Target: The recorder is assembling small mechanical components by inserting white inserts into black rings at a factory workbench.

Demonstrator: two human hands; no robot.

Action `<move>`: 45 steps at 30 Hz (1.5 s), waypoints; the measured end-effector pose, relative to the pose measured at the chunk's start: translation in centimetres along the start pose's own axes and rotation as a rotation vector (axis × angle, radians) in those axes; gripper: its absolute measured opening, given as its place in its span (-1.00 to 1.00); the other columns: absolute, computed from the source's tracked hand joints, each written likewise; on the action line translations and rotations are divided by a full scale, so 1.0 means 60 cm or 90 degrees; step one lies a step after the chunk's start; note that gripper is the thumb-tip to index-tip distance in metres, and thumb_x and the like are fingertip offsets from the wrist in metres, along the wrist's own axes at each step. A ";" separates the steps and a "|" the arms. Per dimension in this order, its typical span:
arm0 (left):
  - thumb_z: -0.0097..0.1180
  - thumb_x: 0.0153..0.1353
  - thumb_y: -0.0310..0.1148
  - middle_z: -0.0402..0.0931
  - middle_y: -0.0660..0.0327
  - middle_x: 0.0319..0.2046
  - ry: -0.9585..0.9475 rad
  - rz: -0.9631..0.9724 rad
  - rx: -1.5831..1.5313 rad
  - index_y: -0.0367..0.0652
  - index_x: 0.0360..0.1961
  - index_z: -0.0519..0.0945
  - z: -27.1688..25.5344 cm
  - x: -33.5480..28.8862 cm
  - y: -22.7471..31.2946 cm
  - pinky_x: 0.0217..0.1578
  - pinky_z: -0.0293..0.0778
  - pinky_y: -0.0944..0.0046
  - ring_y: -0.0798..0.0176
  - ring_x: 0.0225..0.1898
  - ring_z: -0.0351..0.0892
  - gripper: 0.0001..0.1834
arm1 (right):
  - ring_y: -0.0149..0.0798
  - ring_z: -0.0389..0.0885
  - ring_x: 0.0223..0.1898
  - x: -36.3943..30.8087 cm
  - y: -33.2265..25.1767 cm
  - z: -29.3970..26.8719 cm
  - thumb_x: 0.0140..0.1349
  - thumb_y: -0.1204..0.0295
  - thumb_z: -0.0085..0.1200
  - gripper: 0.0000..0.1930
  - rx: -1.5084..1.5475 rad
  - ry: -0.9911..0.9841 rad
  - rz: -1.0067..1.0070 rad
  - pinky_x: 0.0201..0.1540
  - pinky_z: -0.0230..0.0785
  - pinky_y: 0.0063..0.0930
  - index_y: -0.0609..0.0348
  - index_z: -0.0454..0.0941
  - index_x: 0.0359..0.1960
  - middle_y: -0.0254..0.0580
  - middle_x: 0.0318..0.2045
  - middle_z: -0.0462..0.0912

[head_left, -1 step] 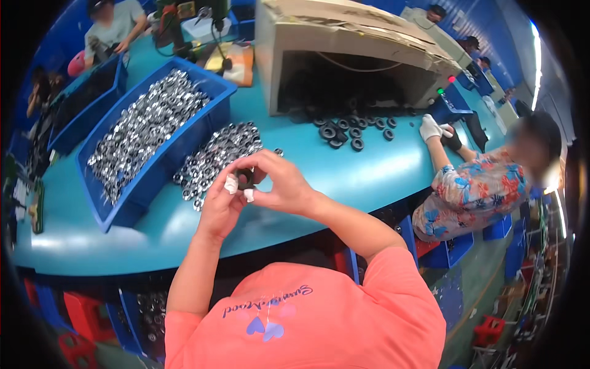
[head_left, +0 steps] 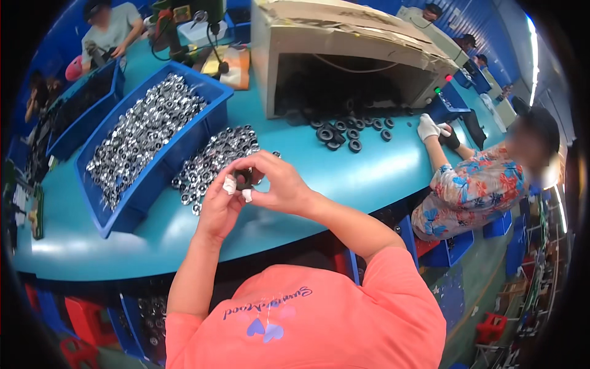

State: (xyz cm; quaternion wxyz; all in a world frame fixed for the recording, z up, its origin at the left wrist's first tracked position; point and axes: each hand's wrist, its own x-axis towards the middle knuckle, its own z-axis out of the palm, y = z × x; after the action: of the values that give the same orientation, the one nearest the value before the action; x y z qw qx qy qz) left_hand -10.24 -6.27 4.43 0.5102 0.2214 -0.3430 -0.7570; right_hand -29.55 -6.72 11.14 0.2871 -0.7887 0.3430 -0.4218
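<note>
Between my two hands, above the table's near side, is a dark rubber-looking ring (head_left: 244, 179). My left hand (head_left: 220, 208) grips it from the left, thumb and fingers closed round its side. My right hand (head_left: 281, 186) curls over from the right, its fingers meeting the left hand's at the top and its thumb at the lower edge. White wrapping covers both thumb tips. Just beyond my hands lies a heap of shiny metal rings with dark centres (head_left: 224, 150). Part of the held ring is hidden by my fingers.
A blue bin (head_left: 132, 212) full of similar metal rings stands at the left. Loose black rings (head_left: 355, 146) lie before an open-fronted box (head_left: 263, 74) on the teal table (head_left: 295, 237). A co-worker's gloved hand (head_left: 429, 128) rests at the right; other people work farther off.
</note>
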 end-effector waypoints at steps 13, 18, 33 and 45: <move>0.22 0.37 -0.04 0.55 0.06 -0.10 -0.030 0.052 -0.007 -0.17 0.26 0.42 -0.078 0.075 0.032 -0.31 0.51 0.25 0.24 -0.27 0.53 -0.41 | 0.03 0.49 0.06 -0.010 0.178 -0.043 -0.01 0.28 0.45 -0.44 -0.273 0.008 0.172 0.12 0.43 -0.11 0.08 0.56 0.07 -0.10 -0.03 0.51; 0.26 0.32 0.03 0.53 0.08 -0.18 -0.026 0.032 -0.015 -0.17 0.21 0.44 -0.075 0.072 0.028 -0.38 0.49 0.25 0.25 -0.31 0.53 -0.38 | 0.00 0.51 0.05 -0.020 0.191 -0.025 0.04 0.33 0.43 -0.48 -0.281 -0.009 0.190 0.12 0.43 -0.16 0.07 0.58 0.08 -0.12 -0.08 0.56; 0.14 0.39 0.06 0.51 0.10 -0.24 -0.093 0.069 -0.095 -0.21 0.22 0.46 -0.095 0.069 0.023 -0.39 0.48 0.21 0.21 -0.33 0.50 -0.39 | -0.19 0.67 -0.20 -0.008 0.192 -0.033 0.09 0.53 0.32 -0.63 -0.107 0.034 0.172 -0.12 0.57 -0.29 0.15 0.64 -0.01 -0.17 -0.21 0.65; -0.18 0.51 0.22 0.50 0.14 -0.32 -0.028 0.055 -0.173 -0.18 0.16 0.54 -0.113 0.065 0.043 -0.42 0.38 0.26 0.28 -0.39 0.43 -0.35 | -0.36 0.64 0.01 0.116 0.093 0.075 0.20 0.68 0.16 -0.55 0.496 0.030 0.282 0.07 0.54 -0.42 0.28 0.54 0.17 -0.17 0.00 0.65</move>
State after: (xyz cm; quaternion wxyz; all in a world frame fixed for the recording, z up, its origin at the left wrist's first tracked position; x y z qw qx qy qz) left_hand -5.49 -12.50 1.88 0.5598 0.1187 -0.2573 -0.7787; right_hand -24.51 -14.77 8.07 0.6384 -0.5192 0.3254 -0.4658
